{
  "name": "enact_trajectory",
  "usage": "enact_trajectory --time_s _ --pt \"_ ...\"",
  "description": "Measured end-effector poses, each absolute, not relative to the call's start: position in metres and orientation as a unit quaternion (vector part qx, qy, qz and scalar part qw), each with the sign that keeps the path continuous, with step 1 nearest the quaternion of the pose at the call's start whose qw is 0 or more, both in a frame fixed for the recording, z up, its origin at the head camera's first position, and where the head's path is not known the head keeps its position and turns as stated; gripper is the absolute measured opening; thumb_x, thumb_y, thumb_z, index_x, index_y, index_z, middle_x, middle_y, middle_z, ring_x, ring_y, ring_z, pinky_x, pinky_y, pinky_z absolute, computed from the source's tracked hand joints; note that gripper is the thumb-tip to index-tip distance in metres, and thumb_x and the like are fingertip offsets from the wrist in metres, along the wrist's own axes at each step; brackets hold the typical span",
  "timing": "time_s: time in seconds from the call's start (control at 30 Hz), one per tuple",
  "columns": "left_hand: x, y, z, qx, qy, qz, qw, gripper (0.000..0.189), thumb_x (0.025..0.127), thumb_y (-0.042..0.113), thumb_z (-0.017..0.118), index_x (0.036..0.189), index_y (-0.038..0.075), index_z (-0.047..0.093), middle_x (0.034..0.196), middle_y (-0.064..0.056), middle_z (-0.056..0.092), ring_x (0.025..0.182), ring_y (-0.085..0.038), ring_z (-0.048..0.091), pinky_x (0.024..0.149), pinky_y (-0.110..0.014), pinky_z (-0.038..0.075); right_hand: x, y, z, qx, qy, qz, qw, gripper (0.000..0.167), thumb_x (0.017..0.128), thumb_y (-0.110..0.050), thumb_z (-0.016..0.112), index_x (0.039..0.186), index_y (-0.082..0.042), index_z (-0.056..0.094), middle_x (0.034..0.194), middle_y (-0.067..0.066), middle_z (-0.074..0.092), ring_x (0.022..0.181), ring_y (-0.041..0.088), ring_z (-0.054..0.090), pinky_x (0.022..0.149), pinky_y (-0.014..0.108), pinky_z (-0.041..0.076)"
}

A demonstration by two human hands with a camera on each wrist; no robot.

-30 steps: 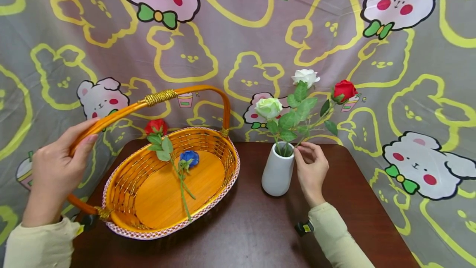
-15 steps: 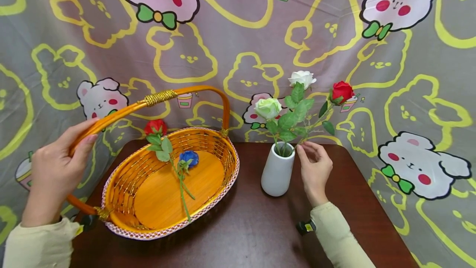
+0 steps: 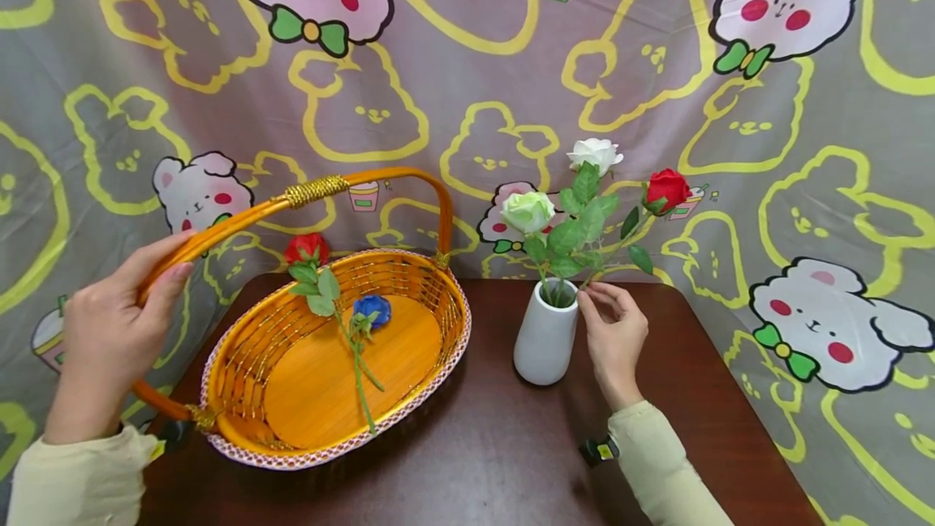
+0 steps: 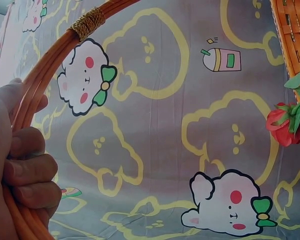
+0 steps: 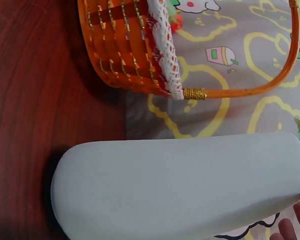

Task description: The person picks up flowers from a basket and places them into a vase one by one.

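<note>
In the head view my left hand (image 3: pixel 109 339) grips the arched orange handle (image 3: pixel 398 174) of a woven basket (image 3: pixel 307 404); the left wrist view shows the fingers (image 4: pixel 37 167) curled round it. Inside the basket lie a blue rose (image 3: pixel 372 311) and a red rose (image 3: pixel 307 248), its bloom over the far rim. My right hand (image 3: pixel 617 339) is at the rim of a white vase (image 3: pixel 544 345), thumb and fingertips pinching the stem of another red rose (image 3: pixel 666 189), which leans right. A white rose (image 3: pixel 595 155) and a pale green rose (image 3: pixel 527 212) stand in the vase.
Basket and vase are on a dark reddish-brown table (image 3: pixel 482 469), the basket on the left. A grey curtain (image 3: pixel 467 39) with cartoon bunnies hangs close behind the table and along its sides. Leaves of the vase roses overlap above its mouth.
The red rose at the vase has shifted slightly left and down. My right hand moved a little right, then back. My left hand and the basket have stayed put.
</note>
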State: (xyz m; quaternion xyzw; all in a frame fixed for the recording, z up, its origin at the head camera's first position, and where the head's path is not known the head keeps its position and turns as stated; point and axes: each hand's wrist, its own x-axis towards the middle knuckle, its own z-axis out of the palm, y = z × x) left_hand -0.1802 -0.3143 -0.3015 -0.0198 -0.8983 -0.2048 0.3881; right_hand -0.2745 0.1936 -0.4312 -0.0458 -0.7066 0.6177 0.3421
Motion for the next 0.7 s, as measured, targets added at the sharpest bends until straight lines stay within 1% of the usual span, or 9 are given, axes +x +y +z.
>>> enact_trajectory --time_s 0.1,0.23,0.27,0.33,0.4,0.47,0.5,0.6,0.7 --pt "-0.18 -0.314 -0.301 -0.019 -0.899 -0.206 0.387 0.041 0.104 0.033 0.064 0.14 0.014 0.065 0.071 -0.017 0.059 0.046 -0.004 0.03 0.043 -0.018 0.026 -0.261 0.185 -0.42 -0.054 -0.715 0.592 0.368 0.02 0.091 -0.003 0.077 0.109 0.005 0.074 0.099 0.024 0.075 0.084 -0.003 0.067 0.073 0.011 0.05" --pt "-0.18 -0.314 -0.3 -0.019 -0.898 -0.206 0.389 0.04 0.104 0.032 0.063 0.139 0.012 0.066 0.073 -0.019 0.061 0.047 -0.003 0.029 0.043 -0.017 0.026 -0.245 0.171 -0.408 -0.061 -0.711 0.556 0.427 0.013 0.093 -0.004 0.075 0.1 0.007 0.074 0.082 0.013 0.071 0.073 -0.003 0.059 0.065 0.012 0.044" --pt "-0.18 -0.313 -0.3 -0.018 -0.898 -0.206 0.388 0.04 0.104 0.032 0.063 0.138 0.011 0.066 0.073 -0.02 0.062 0.048 -0.002 0.029 0.043 -0.017 0.026 -0.243 0.168 -0.407 -0.054 -0.706 0.554 0.438 0.012 0.093 -0.004 0.075 0.097 0.008 0.074 0.078 0.012 0.07 0.07 -0.003 0.058 0.063 0.012 0.043" --pt "-0.179 -0.312 -0.301 -0.016 -0.898 -0.205 0.388 0.04 0.104 0.032 0.063 0.138 0.01 0.066 0.075 -0.021 0.062 0.049 -0.001 0.029 0.044 -0.017 0.025 -0.241 0.16 -0.407 -0.024 -0.697 0.563 0.444 0.012 0.094 -0.003 0.073 0.094 0.01 0.072 0.073 0.013 0.068 0.065 -0.002 0.058 0.06 0.012 0.043" --pt "-0.179 -0.312 -0.301 -0.016 -0.898 -0.206 0.388 0.04 0.105 0.032 0.062 0.137 0.009 0.066 0.075 -0.021 0.062 0.049 0.0 0.028 0.044 -0.017 0.025 -0.241 0.151 -0.41 0.017 -0.692 0.585 0.424 0.011 0.094 0.0 0.072 0.092 0.01 0.071 0.07 0.018 0.067 0.061 0.0 0.06 0.055 0.015 0.047" --pt "-0.179 -0.312 -0.301 -0.017 -0.898 -0.206 0.388 0.04 0.105 0.032 0.062 0.137 0.008 0.066 0.075 -0.022 0.062 0.049 0.001 0.027 0.044 -0.017 0.025 -0.243 0.141 -0.414 0.064 -0.697 0.606 0.377 0.008 0.095 -0.001 0.071 0.094 0.007 0.072 0.071 0.022 0.067 0.059 0.003 0.063 0.052 0.019 0.051" --pt "-0.179 -0.312 -0.301 -0.017 -0.898 -0.206 0.388 0.04 0.105 0.033 0.062 0.137 0.008 0.066 0.076 -0.022 0.062 0.049 0.001 0.027 0.044 -0.017 0.025 -0.245 0.136 -0.417 0.086 -0.703 0.618 0.341 0.008 0.096 -0.002 0.071 0.096 0.006 0.072 0.073 0.022 0.068 0.059 0.005 0.064 0.052 0.022 0.053" --pt "-0.18 -0.313 -0.302 -0.019 -0.897 -0.207 0.389 0.04 0.104 0.033 0.063 0.137 0.01 0.067 0.072 -0.019 0.06 0.048 0.0 0.027 0.044 -0.018 0.025 -0.254 0.114 -0.421 0.132 -0.732 0.638 0.2 0.01 0.098 -0.007 0.071 0.103 0.0 0.073 0.082 0.022 0.072 0.064 0.013 0.069 0.056 0.029 0.059" --pt "-0.18 -0.315 -0.302 -0.021 -0.896 -0.212 0.389 0.04 0.103 0.034 0.065 0.138 0.014 0.067 0.068 -0.015 0.058 0.046 -0.003 0.027 0.043 -0.021 0.025 -0.266 0.088 -0.42 0.142 -0.755 0.638 0.046 0.018 0.098 -0.009 0.071 0.115 -0.002 0.072 0.096 0.021 0.074 0.073 0.022 0.071 0.064 0.037 0.062"
